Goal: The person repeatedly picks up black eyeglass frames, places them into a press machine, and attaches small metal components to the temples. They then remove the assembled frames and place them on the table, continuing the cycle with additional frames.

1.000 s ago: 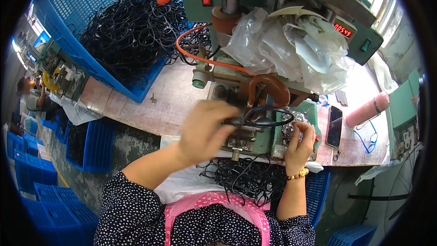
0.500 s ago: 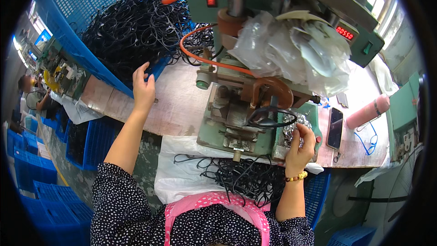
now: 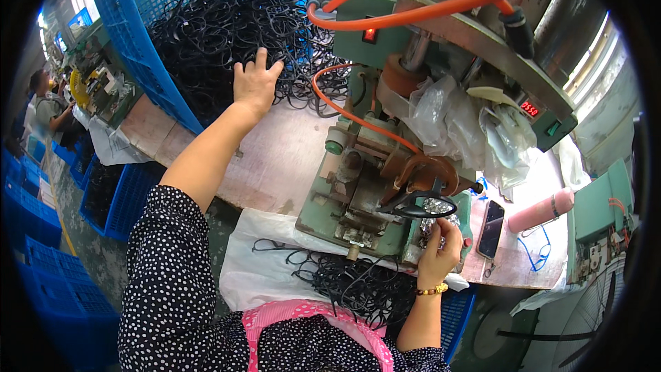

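Note:
My left hand (image 3: 258,88) reaches over the heap of thin black straps (image 3: 206,52) in the blue crate (image 3: 127,48). Its fingers are spread and touch or hover just above the heap; nothing shows in its grasp. My right hand (image 3: 442,251) is at the small tray of shiny metal bits (image 3: 430,231) on the right of the green press (image 3: 320,210). Thumb and fingertips come together there; whatever is between them is too small to make out. A black oval ring (image 3: 446,211) sits just above that hand, in front of the press's brown wheel.
More black straps (image 3: 354,286) lie on white cloth across my lap. Orange hoses (image 3: 420,10) and plastic bags (image 3: 447,114) hang about the press. On the right of the table are a phone (image 3: 491,229), a pink bottle (image 3: 544,210) and a blue cord (image 3: 536,255).
My left hand has moved forward and right, from beside the crate to over the strap heap. My right hand stays at the metal bits, its fingertips drawn together. The whole view has shifted.

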Tool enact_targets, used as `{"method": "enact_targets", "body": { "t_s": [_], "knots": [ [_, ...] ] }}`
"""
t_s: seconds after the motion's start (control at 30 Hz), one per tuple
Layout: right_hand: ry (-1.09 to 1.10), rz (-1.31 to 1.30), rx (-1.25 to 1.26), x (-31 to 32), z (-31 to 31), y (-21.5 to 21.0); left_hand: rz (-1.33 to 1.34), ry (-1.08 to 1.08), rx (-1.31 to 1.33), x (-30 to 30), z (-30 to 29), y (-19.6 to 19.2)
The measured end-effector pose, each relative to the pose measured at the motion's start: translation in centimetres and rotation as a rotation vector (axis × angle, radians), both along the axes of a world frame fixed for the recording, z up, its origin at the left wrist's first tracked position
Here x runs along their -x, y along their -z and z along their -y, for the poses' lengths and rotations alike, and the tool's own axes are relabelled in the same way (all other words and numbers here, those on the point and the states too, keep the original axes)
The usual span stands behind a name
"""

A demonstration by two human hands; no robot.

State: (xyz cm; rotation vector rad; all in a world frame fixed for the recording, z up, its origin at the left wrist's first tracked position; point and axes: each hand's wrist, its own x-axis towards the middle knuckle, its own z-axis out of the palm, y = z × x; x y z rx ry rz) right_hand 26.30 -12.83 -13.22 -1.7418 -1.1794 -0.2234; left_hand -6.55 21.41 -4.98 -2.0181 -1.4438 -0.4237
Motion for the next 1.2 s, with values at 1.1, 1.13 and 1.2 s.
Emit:
{"method": "enact_targets", "body": {
  "t_s": [1.1, 1.13, 1.2],
  "knots": [
    [-0.010, -0.010, -0.050, -0.2, 0.0, 0.6, 0.496, 0.574, 0.044, -1.5, 9.8, -1.1],
    [-0.009, -0.001, -0.052, -0.2, 0.0, 0.6, 0.442, 0.446, 0.247, -1.5, 11.1, 0.8],
    [-0.013, 0.003, -0.056, -0.2, -0.1, 0.6, 0.392, 0.464, 0.175, -1.1, 12.6, 3.8]
  ]
}}
